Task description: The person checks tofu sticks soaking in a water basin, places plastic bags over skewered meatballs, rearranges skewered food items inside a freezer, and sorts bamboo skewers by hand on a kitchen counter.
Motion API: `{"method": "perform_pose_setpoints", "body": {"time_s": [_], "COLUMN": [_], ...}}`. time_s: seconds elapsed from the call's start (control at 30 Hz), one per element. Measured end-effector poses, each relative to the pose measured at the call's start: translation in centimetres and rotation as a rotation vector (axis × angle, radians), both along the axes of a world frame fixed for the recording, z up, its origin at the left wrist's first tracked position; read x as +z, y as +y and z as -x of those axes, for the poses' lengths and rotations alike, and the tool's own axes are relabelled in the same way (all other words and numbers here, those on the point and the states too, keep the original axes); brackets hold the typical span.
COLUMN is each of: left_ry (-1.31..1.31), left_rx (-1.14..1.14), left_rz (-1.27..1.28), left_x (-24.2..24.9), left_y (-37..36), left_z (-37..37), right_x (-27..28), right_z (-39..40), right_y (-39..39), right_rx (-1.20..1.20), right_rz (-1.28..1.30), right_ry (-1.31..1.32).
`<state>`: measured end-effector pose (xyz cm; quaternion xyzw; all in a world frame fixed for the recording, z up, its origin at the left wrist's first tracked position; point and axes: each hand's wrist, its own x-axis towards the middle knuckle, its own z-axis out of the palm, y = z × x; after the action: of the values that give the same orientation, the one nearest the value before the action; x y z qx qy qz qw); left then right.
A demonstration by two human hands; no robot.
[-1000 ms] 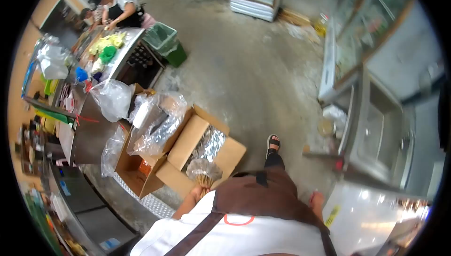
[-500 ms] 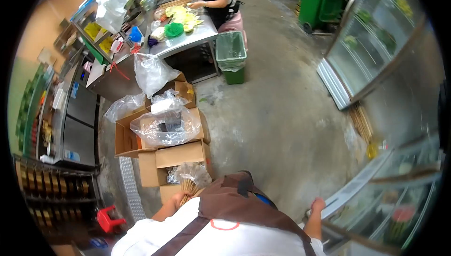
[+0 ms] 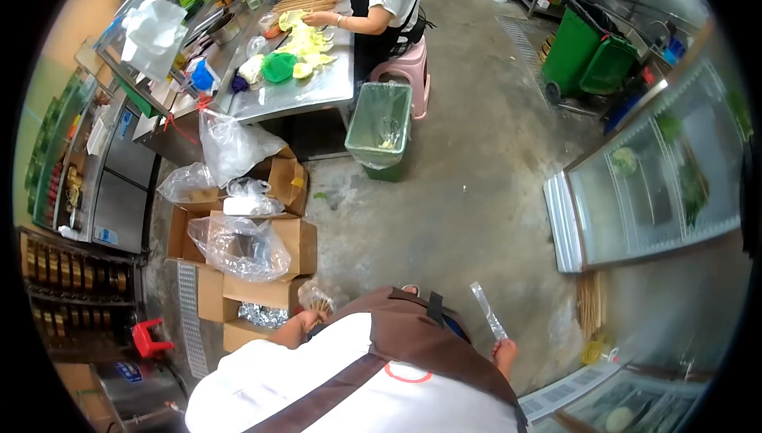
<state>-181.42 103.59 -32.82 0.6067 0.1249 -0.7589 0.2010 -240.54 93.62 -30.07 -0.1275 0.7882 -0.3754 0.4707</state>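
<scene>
Gripping bagged wooden skewers (image 3: 319, 303), left hand (image 3: 305, 322) closed.

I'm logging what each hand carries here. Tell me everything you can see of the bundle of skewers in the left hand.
The bundle of skewers is a tight sheaf of thin, pale sticks that look like bamboo, with a crumpled clear plastic bag around its upper part. The left hand grips its lower end, holding it roughly upright beside the brown apron, above an open cardboard box with silvery foil inside. Finer detail is too small to tell.
</scene>
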Motion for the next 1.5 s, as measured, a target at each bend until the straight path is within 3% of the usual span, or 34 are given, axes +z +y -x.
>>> {"method": "perform_pose_setpoints", "body": {"time_s": [0.23, 0.3, 0.37, 0.47, 0.5, 0.53, 0.57, 0.6, 0.63, 0.67, 0.73, 0.8, 0.93, 1.07, 1.17, 1.5], "left_ry": [-0.113, -0.289, -0.316, -0.321, -0.327, -0.450, -0.475, -0.475, -0.463, -0.454, -0.444, -0.434, -0.388, -0.327, -0.312, -0.355], "left_rx": [-0.213, -0.283, -0.518, -0.587, -0.601, -0.847, -0.856, -0.776, -0.674, -0.581, -0.429, -0.318, -0.217, -0.175, -0.195, -0.278], "left_rz": [0.077, 0.202, 0.203, 0.413, 0.471, 0.461, 0.423, 0.366, 0.306, 0.254, 0.185, 0.139, 0.110, 0.109, 0.119, 0.235], "left_x": [-0.1, 0.5, 3.1, -1.2, -2.8, -2.7, -2.0, -0.7, 0.3, 1.4, 2.4, 2.6, 0.9, 0.5, 1.6, 5.3], "left_y": [-21.5, -27.3, -33.8, -38.8, -40.3, -42.6, -44.3, -45.8, -47.6, -49.2, -52.5, -56.4, -68.8, -85.3, -96.7, -130.5], "left_z": [4.2, 7.2, 9.9, 11.7, 11.8, 12.5, 13.6, 14.7, 15.7, 16.7, 18.4, 20.0, 19.3, 17.9, 17.9, 19.4], "right_x": [-0.9, -2.8, -5.6, -9.6, -10.5, -8.4, -4.9, -9.6, -8.8, -8.4, -1.5, 1.5, 3.2, 5.4, 11.0, 24.5], "right_z": [6.0, 8.2, 11.1, 15.8, 16.5, 16.0, 14.1, 17.6, 16.5, 17.2, 13.9, 12.4, 10.4, 11.4, 12.5, 21.1], "right_y": [-13.2, -18.3, -24.7, -36.2, -40.8, -46.9, -52.3, -57.4, -63.0, -68.3, -77.6, -85.8, -95.7, -102.0, -109.8, -142.7], "right_rx": [0.049, 0.171, 0.387, 0.722, 0.706, 0.492, 0.213, 0.291, 0.418, 0.571, 0.458, 0.446, 0.431, 0.268, 0.124, -0.125], "right_rz": [-0.224, -0.252, -0.243, -0.135, -0.047, -0.088, 0.049, 0.174, 0.172, 0.206, 0.301, 0.259, 0.346, 0.173, 0.210, 0.877], "right_ry": [0.084, 0.144, 0.268, 0.521, 0.530, 0.251, 0.005, -0.100, 0.353, 0.467, 0.120, -0.012, 0.077, 0.001, -0.068, -0.032]}}
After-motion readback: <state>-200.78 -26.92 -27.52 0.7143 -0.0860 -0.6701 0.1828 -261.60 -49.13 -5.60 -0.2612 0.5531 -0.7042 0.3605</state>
